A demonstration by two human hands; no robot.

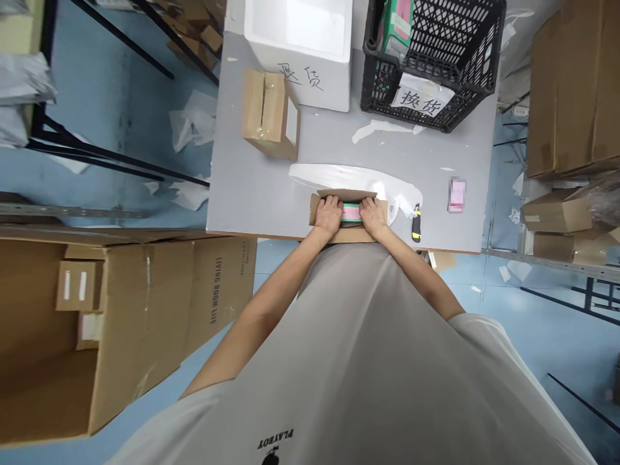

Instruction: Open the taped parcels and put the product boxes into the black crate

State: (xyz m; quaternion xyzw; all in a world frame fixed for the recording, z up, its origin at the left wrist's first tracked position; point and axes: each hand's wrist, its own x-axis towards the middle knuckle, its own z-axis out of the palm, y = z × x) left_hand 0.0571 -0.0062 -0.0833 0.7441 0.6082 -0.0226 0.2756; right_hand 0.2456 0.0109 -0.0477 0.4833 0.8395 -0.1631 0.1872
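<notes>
A small open cardboard box (pixel 353 236) stands at the table's near edge against my shirt, with its flaps folded out. Inside it lies a pink and green box (pixel 351 212). My left hand (pixel 329 214) is closed at the left end of this inner box, fingers curled down into the carton. At the right end my right hand (pixel 372 216) is closed in the same way. The fingertips of both hands are partly hidden inside. Behind the carton stretches a white plastic bag (pixel 349 174). A black and yellow utility knife (pixel 416 223) lies to the right.
A taped carton (pixel 271 113), a white foam box (pixel 322 84) and a black plastic crate (pixel 431 64) stand farther back on the grey table (pixel 252 194). A pink card-like item (pixel 456 195) lies at right. Left below is a large open carton (pixel 145 323) holding smaller boxes.
</notes>
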